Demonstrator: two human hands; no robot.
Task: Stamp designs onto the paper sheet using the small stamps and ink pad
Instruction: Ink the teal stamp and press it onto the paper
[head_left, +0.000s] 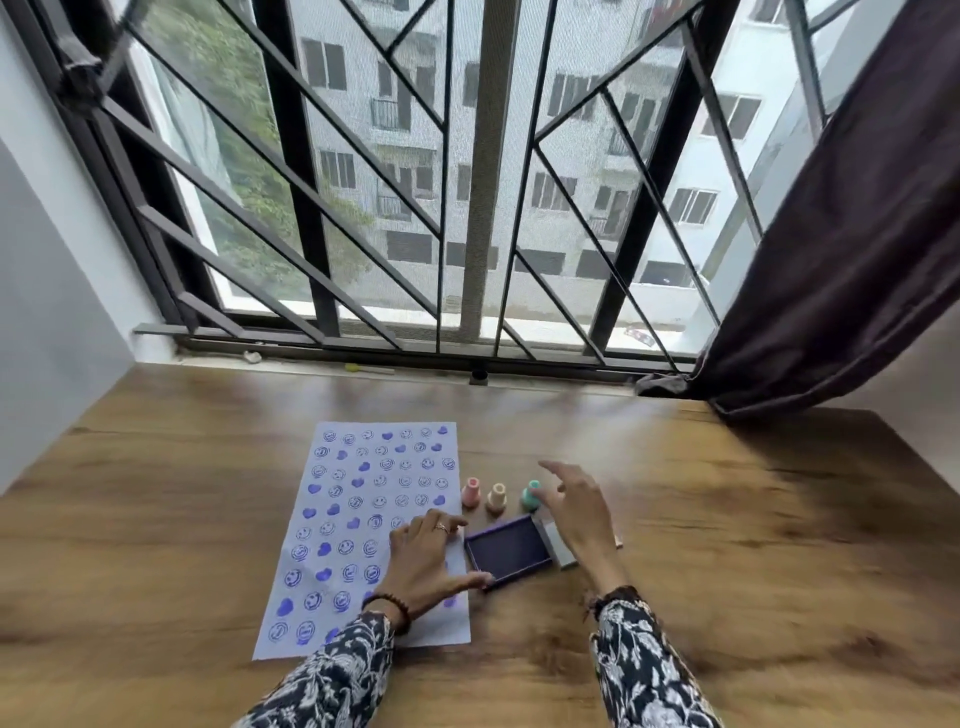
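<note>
Head view: right hand (571, 512), fingers spread and empty, should pinch the green stamp (530, 496) upright at the ink pad's (511, 551) twelve o'clock, while open left hand (423, 558) steadies paper sheet (332, 519).

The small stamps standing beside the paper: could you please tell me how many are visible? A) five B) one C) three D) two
C: three small stamps stand upright in a row on the table, between the paper sheet and the right hand: a pink stamp, a peach stamp and a teal stamp, just beyond the open ink pad.
</note>
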